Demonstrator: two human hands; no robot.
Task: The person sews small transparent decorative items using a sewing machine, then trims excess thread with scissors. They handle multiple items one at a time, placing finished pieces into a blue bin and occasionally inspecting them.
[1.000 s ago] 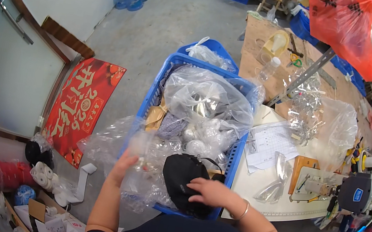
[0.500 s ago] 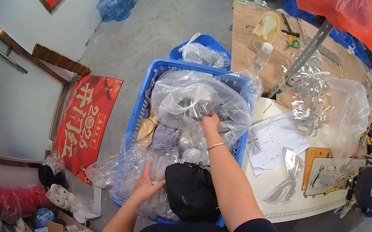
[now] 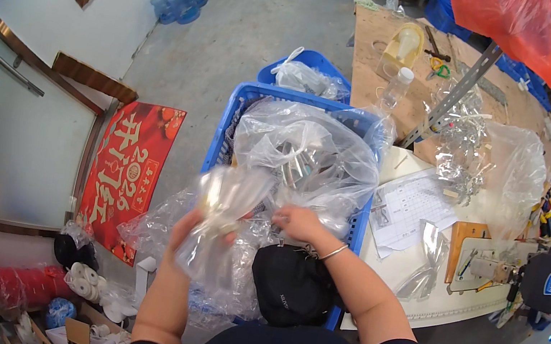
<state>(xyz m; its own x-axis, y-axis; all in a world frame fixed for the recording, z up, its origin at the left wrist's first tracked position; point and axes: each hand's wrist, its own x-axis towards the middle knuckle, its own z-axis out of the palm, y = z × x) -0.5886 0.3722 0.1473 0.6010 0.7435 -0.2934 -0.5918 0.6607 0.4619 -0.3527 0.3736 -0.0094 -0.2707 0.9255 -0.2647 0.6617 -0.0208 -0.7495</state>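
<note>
Crate: one blue crate [image 3: 219, 141] straight ahead of me, heaped with clear bags.
Big bag: one bulging clear bag [image 3: 308, 152] just beyond my right hand, nearer it than the left.
Small bag: one crumpled clear bag [image 3: 223, 225], long axis upright.
Left hand [image 3: 187, 226]: closed around the small bag.
Right hand [image 3: 297, 223]: fingers curled on the plastic; grip unclear.

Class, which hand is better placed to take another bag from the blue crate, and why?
Probably the right hand: it rests on the clear bags in the blue crate and seems to hold nothing. The left hand is raised, gripping a clear bag.
</note>
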